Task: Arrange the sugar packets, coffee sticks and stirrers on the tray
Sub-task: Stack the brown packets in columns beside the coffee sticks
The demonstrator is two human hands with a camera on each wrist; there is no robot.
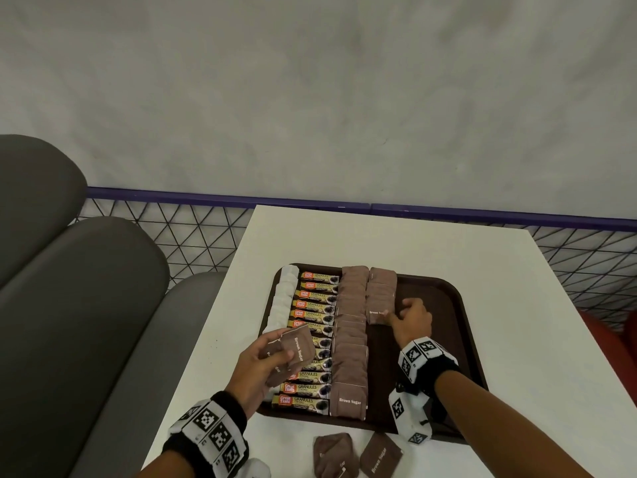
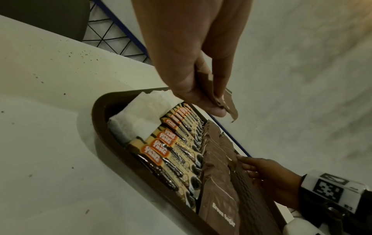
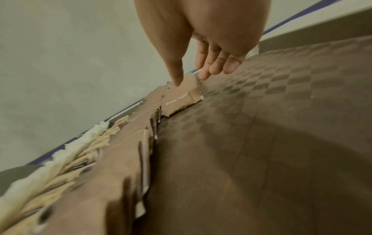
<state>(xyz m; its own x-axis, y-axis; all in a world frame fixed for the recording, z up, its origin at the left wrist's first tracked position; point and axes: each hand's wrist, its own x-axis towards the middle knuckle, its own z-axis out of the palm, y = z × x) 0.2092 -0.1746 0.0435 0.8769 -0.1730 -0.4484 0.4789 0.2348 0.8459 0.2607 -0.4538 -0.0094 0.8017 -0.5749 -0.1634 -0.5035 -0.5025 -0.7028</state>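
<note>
A brown tray [image 1: 431,305] on the white table holds a column of white packets [image 1: 282,298], a column of coffee sticks [image 1: 315,305], a long column of brown sugar packets [image 1: 350,339] and a shorter second column [image 1: 381,288]. My left hand [image 1: 275,353] hovers over the tray's left side and grips several brown sugar packets [image 1: 298,346], which show between thumb and fingers in the left wrist view [image 2: 229,103]. My right hand [image 1: 405,313] rests on the tray. Its thumb and fingertips [image 3: 177,79] touch the nearest packet [image 3: 181,100] of the short column.
Two loose brown sugar packets [image 1: 332,455] [image 1: 379,455] lie on the table [image 1: 534,339] in front of the tray. Grey seat cushions [image 1: 69,305] stand to the left. A wire mesh rail with a blue bar [image 1: 206,236] runs behind the table.
</note>
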